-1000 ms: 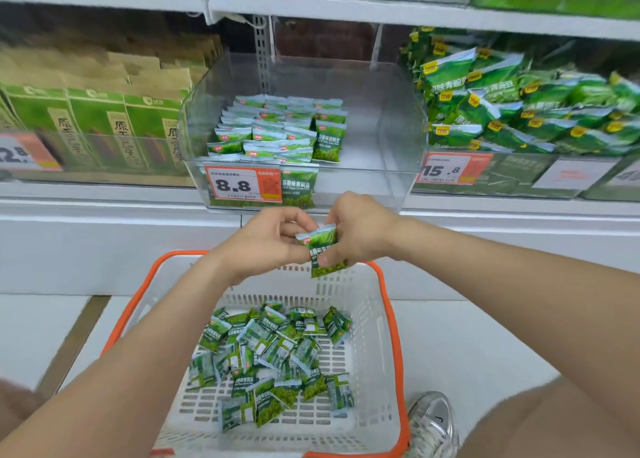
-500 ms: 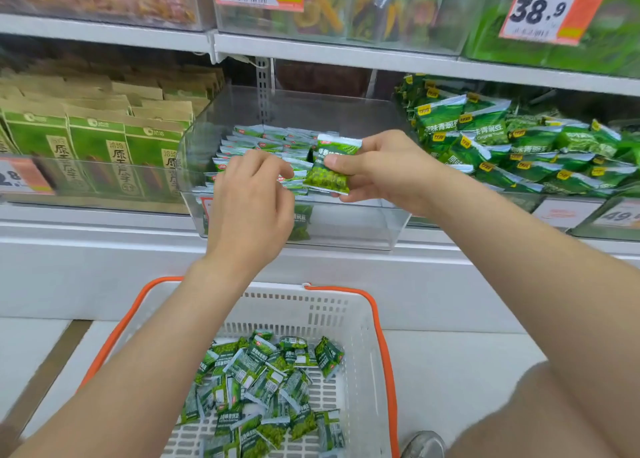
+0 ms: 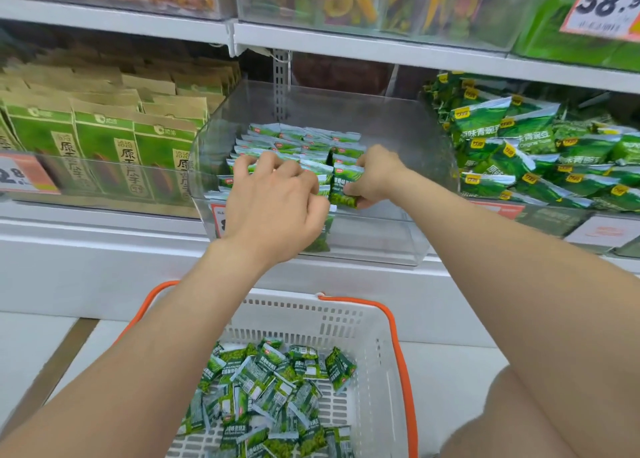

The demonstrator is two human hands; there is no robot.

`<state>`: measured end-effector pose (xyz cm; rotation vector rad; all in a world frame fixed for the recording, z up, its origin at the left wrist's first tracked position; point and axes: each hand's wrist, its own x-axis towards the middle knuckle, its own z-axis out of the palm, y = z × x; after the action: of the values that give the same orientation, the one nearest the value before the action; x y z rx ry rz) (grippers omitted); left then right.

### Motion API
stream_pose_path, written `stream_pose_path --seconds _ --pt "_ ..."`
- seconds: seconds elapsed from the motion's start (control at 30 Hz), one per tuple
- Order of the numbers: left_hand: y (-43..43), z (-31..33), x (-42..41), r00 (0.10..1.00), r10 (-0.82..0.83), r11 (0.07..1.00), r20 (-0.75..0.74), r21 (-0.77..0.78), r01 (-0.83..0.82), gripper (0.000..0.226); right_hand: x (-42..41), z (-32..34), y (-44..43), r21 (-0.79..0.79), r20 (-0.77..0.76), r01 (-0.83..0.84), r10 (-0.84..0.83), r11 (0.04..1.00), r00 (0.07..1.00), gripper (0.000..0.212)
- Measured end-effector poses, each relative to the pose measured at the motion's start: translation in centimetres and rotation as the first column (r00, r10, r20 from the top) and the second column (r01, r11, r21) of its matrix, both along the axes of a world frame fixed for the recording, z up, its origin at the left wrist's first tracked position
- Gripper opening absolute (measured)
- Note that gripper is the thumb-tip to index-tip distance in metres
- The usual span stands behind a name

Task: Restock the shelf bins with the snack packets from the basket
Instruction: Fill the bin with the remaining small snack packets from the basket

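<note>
Both hands have dropped into the clear bin point(image 3: 398, 128): the left hand point(image 3: 273, 201) lies curled over the stacked packets point(image 3: 298, 135), grip unclear; the right hand point(image 3: 375, 177) pinches a snack packet point(image 3: 344, 189) beside them. Below, the basket point(image 3: 311, 319) sits on pale floor point(image 3: 450, 371).

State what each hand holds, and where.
Right hand pinches a green snack packet by its right edge. Left hand rests on binned packets; a grip cannot be told.

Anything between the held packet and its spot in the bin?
Nothing visible. The right hand holds the packet inside the clear bin, at the right end of the rows; the left hand rests on those rows.
</note>
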<state>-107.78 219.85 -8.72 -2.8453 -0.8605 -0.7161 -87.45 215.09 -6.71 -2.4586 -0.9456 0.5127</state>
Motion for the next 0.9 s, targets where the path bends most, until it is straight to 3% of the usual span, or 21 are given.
stream_pose_path --seconds 0.13,0.23,0.33,0.4,0.53,0.67,0.73,0.83,0.9 --pt "0.0 -0.1 0.1 1.0 0.011 1.0 0.014 0.0 -0.011 0.048 0.3 -0.4 1.8 -0.034 0.315 -0.035 0.044 0.999 0.948 0.054" --pt "0.0 -0.1 0.2 1.0 0.012 1.0 0.006 -0.007 -0.012 0.049 0.1 -0.3 1.9 -0.048 0.378 -0.038 0.053 0.998 0.924 0.052" --pt "0.0 -0.1 0.2 1.0 -0.001 1.0 0.009 -0.018 0.001 0.05 0.0 0.1 1.2 -0.079 0.4 0.079 -0.041 0.994 0.916 0.054" --pt "0.1 -0.2 0.1 0.999 -0.018 1.0 0.027 -0.025 0.019 0.049 -0.1 0.5 0.7 -0.119 0.347 0.115 -0.067 0.986 0.935 0.052" --pt "0.4 -0.4 0.0 0.995 -0.052 0.998 0.089 -0.02 0.054 0.044 -0.6 1.0 0.1 -0.07 0.06 0.075 -0.071 0.995 0.996 0.044" --pt "0.5 -0.5 -0.3 0.977 -0.089 0.996 0.193 0.006 0.089 0.034 -1.2 1.5 -0.4 -0.029 -0.006 0.06 -0.061 0.998 0.998 0.018" --pt "0.3 -0.5 -0.4 0.96 -0.117 0.993 0.254 0.062 0.104 0.025 -1.8 1.8 -1.2 0.013 0.162 0.032 -0.034 0.999 0.986 0.014" --pt "-0.9 -0.6 -0.8 0.897 -0.227 0.968 0.378 0.19 0.165 0.013 -3.7 2.4 -3.2 0.132 0.511 -0.097 0.016 0.986 0.859 0.02" --pt "-2.2 -1.3 -1.5 0.822 -0.327 0.94 0.466 0.245 0.235 0.009 -5.4 3.4 -5.1 0.215 0.59 -0.286 0.109 0.934 0.8 0.021"
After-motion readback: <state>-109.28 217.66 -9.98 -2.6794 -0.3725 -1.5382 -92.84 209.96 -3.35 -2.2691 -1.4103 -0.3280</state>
